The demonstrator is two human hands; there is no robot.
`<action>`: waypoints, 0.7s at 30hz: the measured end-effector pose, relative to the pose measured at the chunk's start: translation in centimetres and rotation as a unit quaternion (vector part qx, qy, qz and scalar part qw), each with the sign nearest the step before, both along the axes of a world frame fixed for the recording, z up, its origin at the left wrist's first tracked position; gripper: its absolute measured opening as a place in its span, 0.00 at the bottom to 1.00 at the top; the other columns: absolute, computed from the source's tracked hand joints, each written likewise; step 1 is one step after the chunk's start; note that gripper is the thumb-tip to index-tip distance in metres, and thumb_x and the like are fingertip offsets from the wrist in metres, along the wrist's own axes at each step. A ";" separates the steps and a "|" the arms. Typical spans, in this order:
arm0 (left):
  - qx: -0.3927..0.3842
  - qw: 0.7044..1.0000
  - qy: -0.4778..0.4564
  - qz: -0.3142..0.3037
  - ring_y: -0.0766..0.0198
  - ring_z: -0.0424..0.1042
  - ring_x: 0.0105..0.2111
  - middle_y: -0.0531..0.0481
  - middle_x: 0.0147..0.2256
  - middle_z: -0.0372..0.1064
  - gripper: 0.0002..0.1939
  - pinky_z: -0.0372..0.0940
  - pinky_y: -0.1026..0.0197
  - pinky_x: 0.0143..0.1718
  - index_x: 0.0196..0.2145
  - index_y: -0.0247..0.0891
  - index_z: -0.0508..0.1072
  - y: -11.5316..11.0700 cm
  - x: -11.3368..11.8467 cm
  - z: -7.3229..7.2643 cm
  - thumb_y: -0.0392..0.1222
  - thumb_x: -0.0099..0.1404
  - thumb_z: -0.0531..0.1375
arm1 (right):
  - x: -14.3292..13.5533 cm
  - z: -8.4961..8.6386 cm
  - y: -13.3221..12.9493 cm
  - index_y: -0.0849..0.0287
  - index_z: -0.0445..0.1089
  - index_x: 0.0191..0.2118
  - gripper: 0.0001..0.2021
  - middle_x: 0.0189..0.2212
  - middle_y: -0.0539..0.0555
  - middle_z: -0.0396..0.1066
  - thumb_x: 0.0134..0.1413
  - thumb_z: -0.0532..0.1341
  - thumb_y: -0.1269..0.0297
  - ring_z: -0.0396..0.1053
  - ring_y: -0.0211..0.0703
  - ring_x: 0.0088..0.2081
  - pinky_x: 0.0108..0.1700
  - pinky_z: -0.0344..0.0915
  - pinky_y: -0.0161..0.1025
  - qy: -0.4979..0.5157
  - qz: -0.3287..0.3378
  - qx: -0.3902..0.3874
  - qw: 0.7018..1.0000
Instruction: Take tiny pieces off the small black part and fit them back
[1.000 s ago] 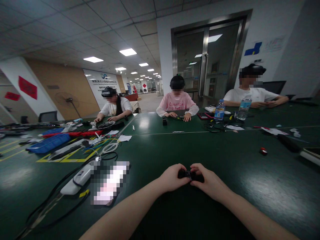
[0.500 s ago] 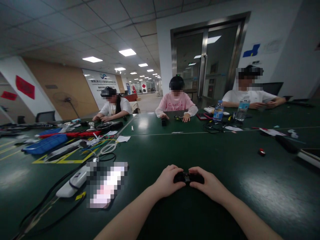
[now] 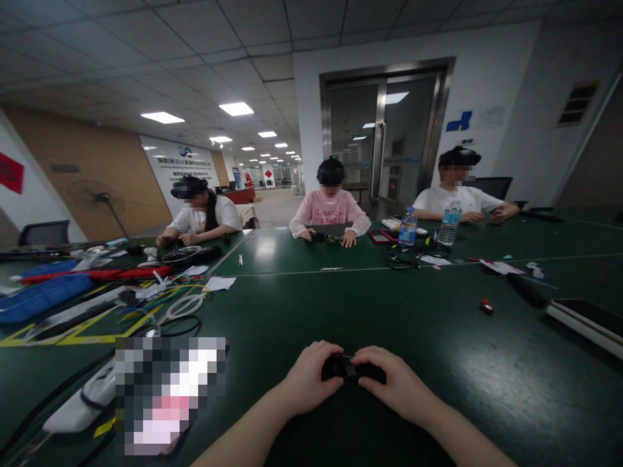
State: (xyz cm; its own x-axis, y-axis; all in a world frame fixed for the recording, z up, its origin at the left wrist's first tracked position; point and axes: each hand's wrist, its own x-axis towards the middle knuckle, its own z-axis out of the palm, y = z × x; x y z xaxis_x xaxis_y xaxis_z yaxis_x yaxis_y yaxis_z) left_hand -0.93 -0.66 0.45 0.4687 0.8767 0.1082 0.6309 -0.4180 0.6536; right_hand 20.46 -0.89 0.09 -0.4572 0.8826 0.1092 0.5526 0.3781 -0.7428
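Above the near edge of the green table (image 3: 292,311), the left hand (image 3: 314,378) and right hand (image 3: 389,383) grip opposite ends of a small black object (image 3: 349,370), probably light, stiff and somewhat slick, best pinched at those ends, fingertips clear of its middle.

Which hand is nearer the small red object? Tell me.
The right hand: it lies left of the small red object and closer to the camera; the left hand lies farther left.

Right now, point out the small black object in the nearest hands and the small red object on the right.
Small black object (image 3: 350,370): head view, its exposed middle.
Small red object (image 3: 486,305): head view, its upper part.
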 end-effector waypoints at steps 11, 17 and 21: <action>0.016 1.000 0.011 -0.002 0.58 0.64 0.44 0.49 0.44 0.66 0.20 0.59 0.56 0.46 0.45 0.43 0.65 -0.2 0.3 0.1 0.37 0.53 0.60 | -0.5 0.1 -0.2 0.50 0.71 0.39 0.11 0.45 0.51 0.67 0.46 0.63 0.66 0.65 0.46 0.48 0.52 0.58 0.45 -0.036 -0.015 0.009 0.999; 0.000 1.000 0.016 -0.004 0.56 0.63 0.46 0.47 0.46 0.65 0.25 0.58 0.53 0.49 0.50 0.43 0.63 -0.2 0.1 0.1 0.39 0.53 0.60 | -0.6 -0.1 -0.2 0.50 0.71 0.38 0.10 0.45 0.51 0.67 0.47 0.63 0.66 0.64 0.46 0.48 0.51 0.59 0.44 -0.032 -0.023 0.009 0.999; 0.003 1.000 0.009 -0.004 0.56 0.63 0.46 0.47 0.46 0.65 0.25 0.57 0.52 0.50 0.50 0.43 0.62 -0.2 0.1 -0.1 0.39 0.53 0.61 | -0.6 0.0 -0.3 0.49 0.71 0.39 0.12 0.45 0.50 0.67 0.45 0.64 0.66 0.64 0.45 0.47 0.51 0.59 0.44 -0.032 -0.025 0.008 0.999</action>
